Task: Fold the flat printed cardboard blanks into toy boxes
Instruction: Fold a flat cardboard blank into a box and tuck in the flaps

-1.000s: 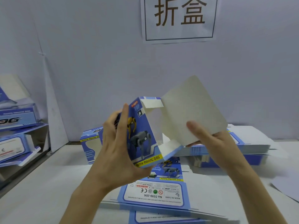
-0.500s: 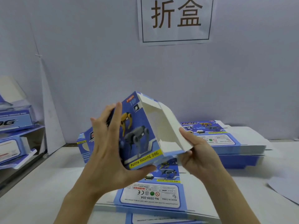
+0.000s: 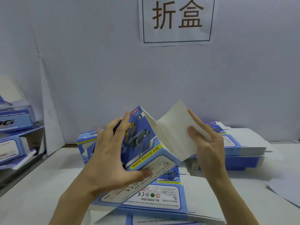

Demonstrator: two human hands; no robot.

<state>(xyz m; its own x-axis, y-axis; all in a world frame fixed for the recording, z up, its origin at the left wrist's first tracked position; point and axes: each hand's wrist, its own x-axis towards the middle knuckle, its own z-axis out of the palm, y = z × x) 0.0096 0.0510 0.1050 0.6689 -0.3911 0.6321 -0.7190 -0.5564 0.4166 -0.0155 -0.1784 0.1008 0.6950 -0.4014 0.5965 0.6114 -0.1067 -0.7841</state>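
Note:
A blue printed toy box (image 3: pixel 144 143) with a robot dog picture and a yellow "FUNNY MOVING DOG" strip is held in the air over the table. My left hand (image 3: pixel 112 158) grips its printed side, thumb under the bottom edge and fingers spread over the picture. My right hand (image 3: pixel 206 140) holds the large white end flap (image 3: pixel 175 132), thumb on its inner face and fingers behind it. The flap stands open, tilted away from the box mouth. Flat blue blanks (image 3: pixel 162 197) lie on the table just below.
A taller stack of flat blanks (image 3: pixel 243 148) sits at the right. One folded box (image 3: pixel 87 143) lies behind my left hand. More folded boxes (image 3: pixel 14 122) are piled at the far left. A paper sign (image 3: pixel 177 20) hangs on the white wall.
The box has tilted so its underside shows. The white flap, pressed in half a second ago, now stands open again in my right hand.

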